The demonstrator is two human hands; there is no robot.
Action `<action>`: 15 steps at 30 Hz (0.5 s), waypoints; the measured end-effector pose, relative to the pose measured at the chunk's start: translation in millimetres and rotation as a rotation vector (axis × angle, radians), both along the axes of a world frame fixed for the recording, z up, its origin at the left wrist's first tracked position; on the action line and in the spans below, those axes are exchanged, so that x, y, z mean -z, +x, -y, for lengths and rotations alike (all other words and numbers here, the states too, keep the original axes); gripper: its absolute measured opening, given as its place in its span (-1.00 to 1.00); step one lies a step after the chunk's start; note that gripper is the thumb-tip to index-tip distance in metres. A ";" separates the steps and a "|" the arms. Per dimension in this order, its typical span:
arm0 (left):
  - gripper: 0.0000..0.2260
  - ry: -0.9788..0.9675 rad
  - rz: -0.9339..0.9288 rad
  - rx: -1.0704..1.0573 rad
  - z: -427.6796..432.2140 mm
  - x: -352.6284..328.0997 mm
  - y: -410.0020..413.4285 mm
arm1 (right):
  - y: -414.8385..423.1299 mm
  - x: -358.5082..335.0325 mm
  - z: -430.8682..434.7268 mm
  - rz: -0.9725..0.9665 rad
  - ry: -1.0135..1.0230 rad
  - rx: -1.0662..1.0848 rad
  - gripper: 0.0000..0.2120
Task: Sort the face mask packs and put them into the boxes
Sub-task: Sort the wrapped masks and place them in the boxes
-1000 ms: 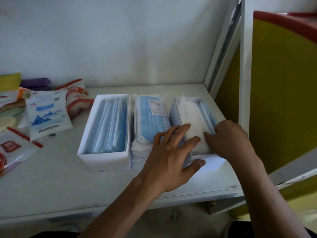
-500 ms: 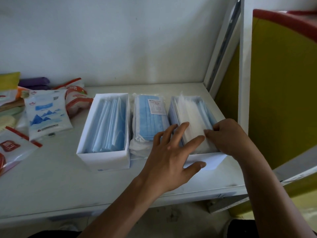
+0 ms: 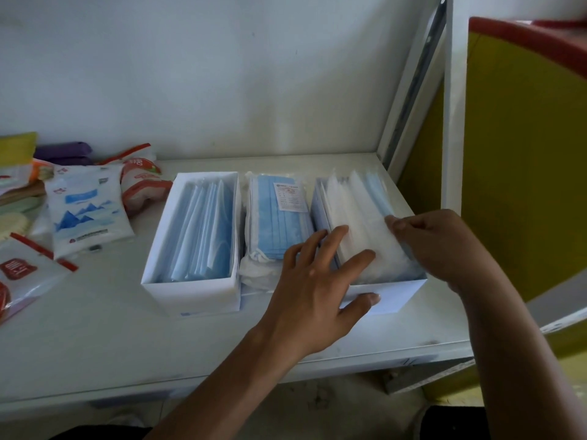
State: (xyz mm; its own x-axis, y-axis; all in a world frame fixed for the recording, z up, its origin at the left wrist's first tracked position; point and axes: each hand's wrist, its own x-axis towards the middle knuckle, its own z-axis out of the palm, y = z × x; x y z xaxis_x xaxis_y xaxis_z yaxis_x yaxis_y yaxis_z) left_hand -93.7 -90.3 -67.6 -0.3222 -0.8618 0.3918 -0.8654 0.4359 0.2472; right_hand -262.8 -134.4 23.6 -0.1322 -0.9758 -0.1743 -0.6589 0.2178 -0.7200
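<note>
White mask packs [image 3: 359, 230] are pinched by the right hand [image 3: 435, 246] inside the right box [image 3: 390, 295], which is steadied by the spread left hand [image 3: 314, 281]. Overfilling is judged likely; the slippery packs could spring out beside the loose blue pack [image 3: 279, 223]

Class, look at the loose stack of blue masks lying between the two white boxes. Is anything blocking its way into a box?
Yes. The right white cardboard box is packed with upright wrapped masks, and both hands rest on it. The left white cardboard box also looks full. The loose stack of blue masks itself is uncovered.
</note>
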 end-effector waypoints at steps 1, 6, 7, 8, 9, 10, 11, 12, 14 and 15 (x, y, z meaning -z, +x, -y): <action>-0.57 -0.002 -0.002 0.002 -0.1 -0.6 0.0 | -1.2 1.4 1.6 0.027 0.022 0.008 -0.60; -0.49 -0.004 -0.012 0.009 -1.5 -0.3 0.4 | -5.4 7.1 5.1 0.100 0.023 -0.005 -0.70; -0.44 -0.010 -0.003 0.011 -2.1 -0.5 -0.1 | -5.1 6.0 4.3 0.094 0.006 -0.019 -0.73; -0.40 -0.024 0.013 0.018 -2.5 -0.8 -0.9 | -4.8 4.4 3.4 0.084 -0.020 -0.037 -0.75; -0.36 -0.040 0.031 0.033 -3.1 -1.9 -2.2 | -4.9 2.9 2.7 0.077 -0.049 -0.055 -0.76; -0.35 -0.052 0.043 0.053 -3.7 -3.0 -3.6 | -5.3 1.9 2.8 0.074 -0.081 -0.074 -0.73; -0.36 -0.055 0.046 0.073 -4.2 -3.9 -4.8 | -5.8 0.7 2.3 0.073 -0.110 -0.090 -0.71; -0.39 -0.053 0.042 0.089 -4.6 -4.4 -5.2 | -7.0 0.2 2.0 0.071 -0.138 -0.102 -0.70; -0.49 -0.036 0.029 0.094 -5.0 -4.2 -5.0 | -10.8 -1.7 1.0 0.084 -0.205 -0.101 -0.68; -0.52 -0.027 0.028 0.086 -4.9 -3.8 -4.7 | -14.1 -2.7 1.4 0.107 -0.242 -0.094 -0.67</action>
State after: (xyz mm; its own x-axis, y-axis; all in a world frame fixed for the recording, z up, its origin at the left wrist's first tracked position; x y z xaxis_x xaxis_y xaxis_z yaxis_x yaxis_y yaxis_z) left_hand -98.4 -85.3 -63.8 -0.4061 -0.8198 0.4039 -0.8308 0.5152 0.2105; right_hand -276.8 -135.8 26.3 -0.0321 -0.9978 0.0574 -0.5856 -0.0277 -0.8101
